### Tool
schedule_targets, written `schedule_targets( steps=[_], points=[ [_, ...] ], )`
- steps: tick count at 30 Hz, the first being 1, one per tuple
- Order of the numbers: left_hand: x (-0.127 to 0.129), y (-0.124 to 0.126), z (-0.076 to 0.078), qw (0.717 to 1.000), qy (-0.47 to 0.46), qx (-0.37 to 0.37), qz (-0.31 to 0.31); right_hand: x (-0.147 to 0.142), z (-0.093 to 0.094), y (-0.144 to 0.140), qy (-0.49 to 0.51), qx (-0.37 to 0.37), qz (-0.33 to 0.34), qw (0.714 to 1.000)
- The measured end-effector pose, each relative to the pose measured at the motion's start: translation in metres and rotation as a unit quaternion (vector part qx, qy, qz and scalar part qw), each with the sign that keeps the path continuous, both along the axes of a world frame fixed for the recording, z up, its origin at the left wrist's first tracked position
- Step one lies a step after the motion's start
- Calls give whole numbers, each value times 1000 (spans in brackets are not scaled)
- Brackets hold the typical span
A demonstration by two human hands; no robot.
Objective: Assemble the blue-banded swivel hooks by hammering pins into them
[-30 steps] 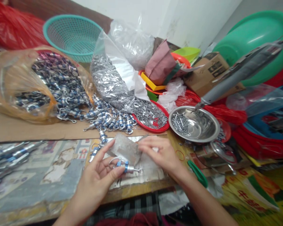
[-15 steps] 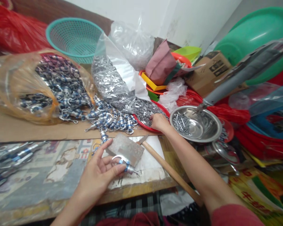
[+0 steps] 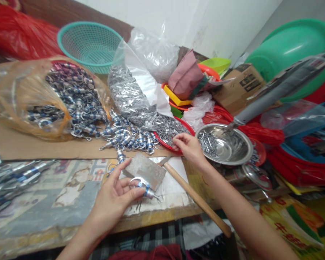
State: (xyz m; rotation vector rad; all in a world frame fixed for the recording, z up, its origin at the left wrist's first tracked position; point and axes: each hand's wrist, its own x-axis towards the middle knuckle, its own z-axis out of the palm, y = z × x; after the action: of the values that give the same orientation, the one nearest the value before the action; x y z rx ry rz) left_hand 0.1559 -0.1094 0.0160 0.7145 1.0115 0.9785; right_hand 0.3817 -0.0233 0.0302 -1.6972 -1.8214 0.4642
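Note:
My left hand (image 3: 118, 193) pinches a blue-and-silver metal hook fitting (image 3: 146, 188) with a curved hook at one end and a small eye at the other. The fitting is over the near edge of a flat metal block (image 3: 145, 171). My right hand (image 3: 189, 146) is at the near rim of a red tray (image 3: 188, 126) heaped with small flat metal pieces (image 3: 169, 127). Its thumb and fingertips are pressed together; whatever is between them is too small to make out. A hammer (image 3: 197, 198) with a wooden handle lies between my arms, its head beside the block.
Similar fittings (image 3: 141, 140) spill from an orange plastic bag (image 3: 8, 97) at the left. A clear bag (image 3: 130, 97) of small metal pieces leans into the tray. Right of it are a steel bowl (image 3: 243, 144) with pins and a grey-handled tool (image 3: 254, 108). A teal basket (image 3: 90, 43) stands behind.
My right hand has lifted slightly out of the small metal pieces and drawn back towards me, its fingertips now showing. The left hand keeps the fitting nearly still. The view has shifted a little.

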Motion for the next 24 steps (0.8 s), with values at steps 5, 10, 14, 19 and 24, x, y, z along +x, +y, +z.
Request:
schedule_targets(
  steps=[5,10,14,19,24],
  points=[
    [-1,0,-3,1000,3,0,2,-47,20,-52,135,-86,234,959],
    [-1,0,-3,1000,8,16,-6,-63,13,-56,23,-55,320,946],
    [-1,0,-3,1000,3,22,-13,-69,2,-54,-17,-19,291,956],
    [-1,0,-3,1000,5,22,-6,-73,6,-70,-4,-18,227,974],
    [-1,-1,-3,1000,5,20,-4,-75,11,-73,24,-27,214,976]
  ],
)
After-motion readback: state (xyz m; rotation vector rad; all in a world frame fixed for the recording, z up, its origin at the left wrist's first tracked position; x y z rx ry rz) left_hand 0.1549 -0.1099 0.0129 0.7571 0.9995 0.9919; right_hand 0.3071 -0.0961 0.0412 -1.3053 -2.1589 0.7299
